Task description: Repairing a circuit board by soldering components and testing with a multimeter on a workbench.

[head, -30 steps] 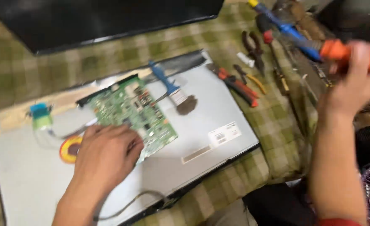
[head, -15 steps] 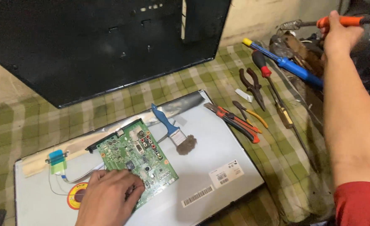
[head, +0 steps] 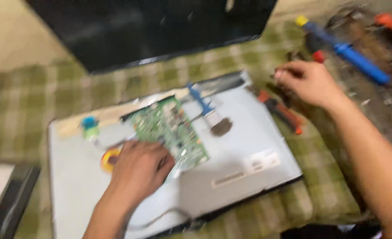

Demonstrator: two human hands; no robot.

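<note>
The frame is blurred. My left hand (head: 136,172) lies flat on the near-left corner of a green circuit board (head: 171,126), fingers spread and gripping nothing. The board rests on the back of a white flat display panel (head: 253,137). My right hand (head: 309,82) hovers over the checked cloth just right of the panel, fingers loosely bent with nothing seen in them. It is nearest to red-handled pliers (head: 282,110). A blue-handled brush (head: 209,113) lies on the panel beside the board.
A black screen frame (head: 151,26) leans at the back. A blue-handled screwdriver (head: 351,55) and an orange-handled tool (head: 391,24) lie at the far right. On the panel's left are a yellow tape roll (head: 108,159) and a small blue-green piece (head: 89,124).
My right hand has let go of the orange-handled tool at the far right and come down left toward the pliers. My left hand stays on the circuit board.
</note>
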